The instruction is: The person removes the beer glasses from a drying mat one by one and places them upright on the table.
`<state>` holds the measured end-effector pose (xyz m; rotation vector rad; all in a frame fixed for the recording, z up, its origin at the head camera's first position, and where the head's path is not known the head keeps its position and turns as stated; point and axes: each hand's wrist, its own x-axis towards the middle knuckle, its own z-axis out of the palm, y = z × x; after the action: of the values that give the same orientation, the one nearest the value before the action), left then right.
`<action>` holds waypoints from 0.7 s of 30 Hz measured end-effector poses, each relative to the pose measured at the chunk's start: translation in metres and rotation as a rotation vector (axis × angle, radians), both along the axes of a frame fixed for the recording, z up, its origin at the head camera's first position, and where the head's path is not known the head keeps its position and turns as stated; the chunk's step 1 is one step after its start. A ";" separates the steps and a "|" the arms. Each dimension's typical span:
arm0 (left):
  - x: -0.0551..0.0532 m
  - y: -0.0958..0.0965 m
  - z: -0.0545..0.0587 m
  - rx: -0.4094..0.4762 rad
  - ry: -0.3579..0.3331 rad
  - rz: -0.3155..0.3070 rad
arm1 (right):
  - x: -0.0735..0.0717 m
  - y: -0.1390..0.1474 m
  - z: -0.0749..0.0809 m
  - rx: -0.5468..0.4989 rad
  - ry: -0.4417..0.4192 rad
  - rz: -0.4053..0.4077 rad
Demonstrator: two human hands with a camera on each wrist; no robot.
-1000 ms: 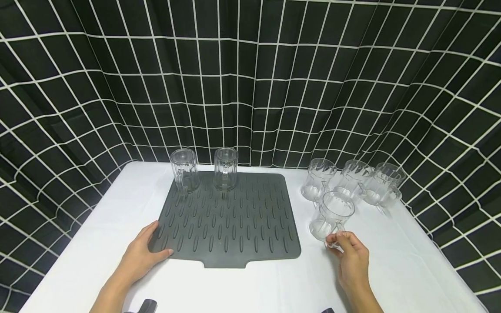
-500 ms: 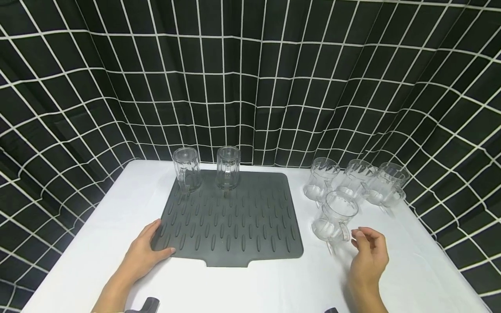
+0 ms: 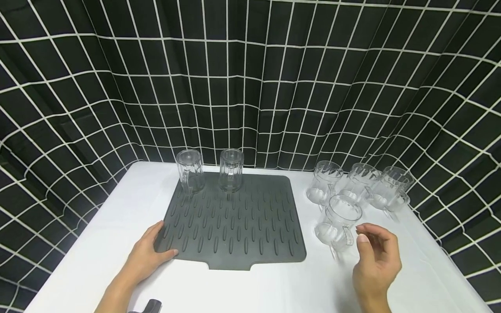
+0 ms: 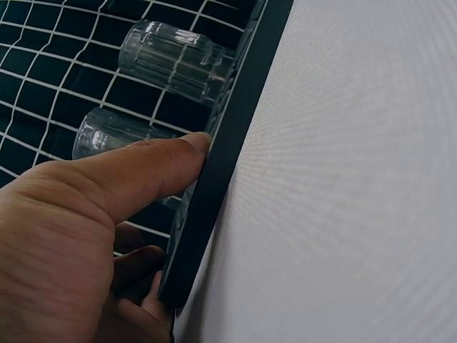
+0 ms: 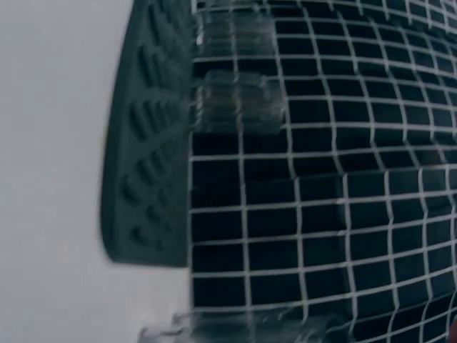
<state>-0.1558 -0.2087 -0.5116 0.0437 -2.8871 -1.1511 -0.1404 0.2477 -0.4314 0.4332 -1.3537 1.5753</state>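
Observation:
A dark grey ribbed drying mat [image 3: 246,221] lies on the white table. My left hand [image 3: 146,254] rests at its front left corner, thumb on the front edge and fingers along the left side. Two clear glass mugs, a left one [image 3: 190,174] and a right one [image 3: 231,171], stand at the mat's back; they look upside down. At the right, another glass mug [image 3: 330,230] stands upright, its handle facing my right hand [image 3: 375,261]. That hand hovers just beside the handle, apart from it, fingers loosely curled around nothing.
Behind the front mug, three more upright glass mugs stand close together: a left one [image 3: 322,187], a middle one [image 3: 354,184] and a right one [image 3: 391,187]. A black cloth [image 3: 250,87] with white grid lines hangs around the table. A dark object [image 3: 151,306] pokes in at the bottom edge.
My right hand has let go of the front mug's handle and drawn back to the right. That mug stays on the table. My left hand keeps its place at the mat corner.

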 end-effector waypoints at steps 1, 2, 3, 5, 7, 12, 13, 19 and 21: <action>0.000 0.000 0.000 -0.001 -0.002 0.003 | -0.001 -0.003 0.003 0.000 0.003 0.034; 0.000 -0.001 0.000 -0.003 0.000 0.004 | -0.001 -0.006 0.006 -0.008 0.008 0.077; 0.001 -0.001 0.000 -0.003 0.001 0.004 | -0.003 -0.009 0.008 0.006 0.005 0.099; 0.001 -0.002 0.000 -0.002 0.004 0.003 | -0.005 -0.016 0.013 0.035 -0.009 0.137; 0.001 -0.002 -0.001 0.003 0.006 0.004 | -0.009 -0.023 0.017 0.054 -0.021 0.179; 0.000 -0.002 -0.004 0.016 0.006 0.003 | -0.020 -0.039 0.026 0.119 -0.078 0.213; 0.000 -0.002 -0.004 0.018 0.004 0.005 | -0.022 -0.042 0.028 0.131 -0.097 0.212; 0.000 0.000 -0.006 0.009 0.010 0.007 | -0.034 -0.058 0.036 0.106 -0.213 0.234; 0.000 0.000 -0.005 0.002 0.023 0.006 | -0.040 -0.064 0.039 0.040 -0.245 0.288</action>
<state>-0.1560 -0.2092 -0.5163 0.0385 -2.8638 -1.1465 -0.1800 0.1835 -0.3925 0.4880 -1.5638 1.8885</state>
